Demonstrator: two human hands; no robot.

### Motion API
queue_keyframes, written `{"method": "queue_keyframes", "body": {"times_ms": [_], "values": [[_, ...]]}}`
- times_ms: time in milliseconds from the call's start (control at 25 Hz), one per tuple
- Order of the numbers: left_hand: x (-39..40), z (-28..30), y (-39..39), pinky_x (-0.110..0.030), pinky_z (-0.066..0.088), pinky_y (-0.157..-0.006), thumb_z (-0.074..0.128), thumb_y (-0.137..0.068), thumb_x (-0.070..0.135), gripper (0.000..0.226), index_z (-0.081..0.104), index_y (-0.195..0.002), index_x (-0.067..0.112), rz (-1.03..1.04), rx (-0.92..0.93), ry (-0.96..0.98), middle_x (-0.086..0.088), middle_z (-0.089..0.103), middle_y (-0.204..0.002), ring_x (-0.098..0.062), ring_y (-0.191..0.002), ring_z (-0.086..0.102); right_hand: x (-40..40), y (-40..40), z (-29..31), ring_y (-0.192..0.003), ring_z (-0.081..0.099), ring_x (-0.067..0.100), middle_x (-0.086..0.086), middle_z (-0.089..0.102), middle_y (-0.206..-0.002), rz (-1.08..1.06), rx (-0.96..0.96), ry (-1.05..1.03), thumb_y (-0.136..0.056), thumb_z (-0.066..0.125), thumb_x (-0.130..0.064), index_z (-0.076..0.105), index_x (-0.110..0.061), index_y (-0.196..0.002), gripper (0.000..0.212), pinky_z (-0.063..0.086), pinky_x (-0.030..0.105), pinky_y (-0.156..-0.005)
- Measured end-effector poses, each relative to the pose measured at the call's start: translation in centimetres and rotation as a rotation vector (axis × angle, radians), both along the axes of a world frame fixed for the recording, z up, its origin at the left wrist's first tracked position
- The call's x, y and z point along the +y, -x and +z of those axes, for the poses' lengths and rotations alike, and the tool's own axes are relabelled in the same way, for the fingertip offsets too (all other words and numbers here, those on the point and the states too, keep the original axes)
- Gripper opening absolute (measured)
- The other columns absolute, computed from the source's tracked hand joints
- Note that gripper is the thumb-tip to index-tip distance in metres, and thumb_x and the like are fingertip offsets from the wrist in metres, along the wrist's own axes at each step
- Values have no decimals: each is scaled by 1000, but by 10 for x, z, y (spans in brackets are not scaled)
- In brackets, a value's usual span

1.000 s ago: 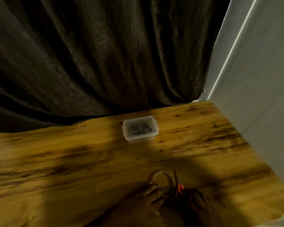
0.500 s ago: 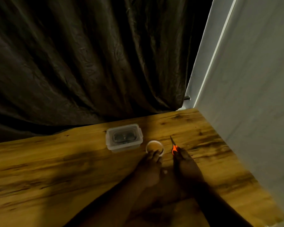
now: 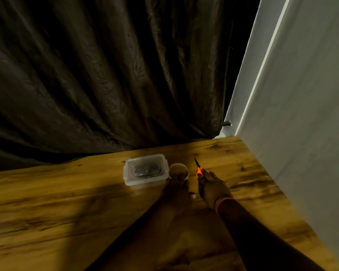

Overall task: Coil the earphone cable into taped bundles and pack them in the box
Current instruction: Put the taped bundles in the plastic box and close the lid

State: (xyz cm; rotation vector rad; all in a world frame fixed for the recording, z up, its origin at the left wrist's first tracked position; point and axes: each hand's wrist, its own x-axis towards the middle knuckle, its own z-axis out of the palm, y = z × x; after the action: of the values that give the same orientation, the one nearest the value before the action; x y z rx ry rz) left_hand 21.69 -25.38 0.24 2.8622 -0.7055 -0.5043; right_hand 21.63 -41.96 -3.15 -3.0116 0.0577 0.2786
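A small clear plastic box (image 3: 146,170) with its lid on stands near the far edge of the wooden table (image 3: 67,202); dark coiled cable shows dimly inside. Right beside it lies a clear tape roll (image 3: 178,169), and my left hand (image 3: 177,189) rests on its near rim with fingers on it. My right hand (image 3: 213,187) holds orange-handled scissors (image 3: 198,169) on the table, their blades pointing away toward the curtain.
A dark curtain (image 3: 106,75) hangs behind the table's far edge. A pale wall (image 3: 301,114) runs along the table's right side. The scene is dim and my arms cast shadows over the near tabletop.
Both hands have slid the tape roll and scissors away from me, from the table's near part up to just right of the box.
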Motion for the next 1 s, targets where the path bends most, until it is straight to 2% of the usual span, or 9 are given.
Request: {"method": "queue_keyframes", "body": {"times_ms": [240, 400, 480, 600, 640, 760, 800, 920, 1000], "values": [[1, 10, 2, -46, 1, -120, 42, -100, 43, 69, 9, -156, 18, 70, 28, 118, -4, -9, -164, -32, -150, -11, 5, -5, 7, -152, 2, 28, -3, -7, -165, 3, 107, 8, -103, 28, -35, 6, -28, -157, 59, 15, 45, -120], [0, 6, -1, -49, 4, -119, 37, -97, 50, 66, 15, -155, 27, -22, -50, 56, -5, -10, -164, -35, -150, -8, 0, -4, 13, -152, 6, 30, 0, -9, -165, 46, 70, -45, -100, 39, -37, 7, -33, -157, 65, 21, 44, -120], [1, 4, 1, -47, 7, -119, 37, -100, 43, 61, 16, -155, 25, -49, -63, 41, -5, -5, -165, -32, -150, -2, 0, 2, 13, -152, 8, 29, 0, -7, -166, 55, 8, -68, -100, 40, -33, 11, -34, -156, 64, 24, 45, -119], [9, 10, 10, -40, 9, -119, 40, -102, 33, 63, 8, -156, 24, -114, -110, 40, 0, 0, -165, -24, -151, 3, 9, 10, 17, -152, 3, 30, 0, -6, -166, 42, 0, -65, -99, 41, -35, 10, -35, -156, 66, 19, 45, -120], [16, 14, 14, -39, 10, -119, 40, -102, 32, 62, 11, -156, 25, -126, -145, 65, 1, 5, -165, -22, -151, 6, 14, 13, 17, -152, 1, 30, 0, -8, -165, 37, 0, -59, -98, 42, -38, 9, -34, -156, 67, 16, 46, -119], [51, 20, 24, -41, 18, -118, 33, -97, 38, 55, 38, -149, 22, -135, -339, 146, -6, 30, -158, -27, -145, 28, 28, 17, 25, -152, -5, 30, 1, -14, -165, 3, 20, -59, -97, 44, -48, 6, -31, -157, 73, 10, 49, -120], [64, 23, 23, -43, 18, -120, 33, -95, 40, 57, 39, -148, 19, -119, -358, 143, -7, 31, -157, -29, -145, 29, 31, 18, 29, -152, -6, 31, 1, -15, -164, -2, 26, -45, -97, 44, -50, 6, -30, -157, 74, 9, 50, -120], [102, 42, 12, -41, 9, -122, 43, -99, 35, 60, 23, -153, 19, -13, -330, 49, -8, 16, -162, -29, -150, 15, 39, 20, 48, -151, -5, 33, 1, -15, -164, 0, 71, -9, -95, 47, -53, 9, -31, -157, 75, 9, 51, -119], [122, 60, 9, -41, 11, -121, 46, -98, 34, 62, 23, -153, 17, 17, -388, 5, -11, 14, -163, -31, -148, 16, 45, 18, 52, -151, -2, 33, -1, -12, -164, 12, 102, -1, -95, 47, -53, 6, -31, -157, 77, 11, 50, -119]]}}
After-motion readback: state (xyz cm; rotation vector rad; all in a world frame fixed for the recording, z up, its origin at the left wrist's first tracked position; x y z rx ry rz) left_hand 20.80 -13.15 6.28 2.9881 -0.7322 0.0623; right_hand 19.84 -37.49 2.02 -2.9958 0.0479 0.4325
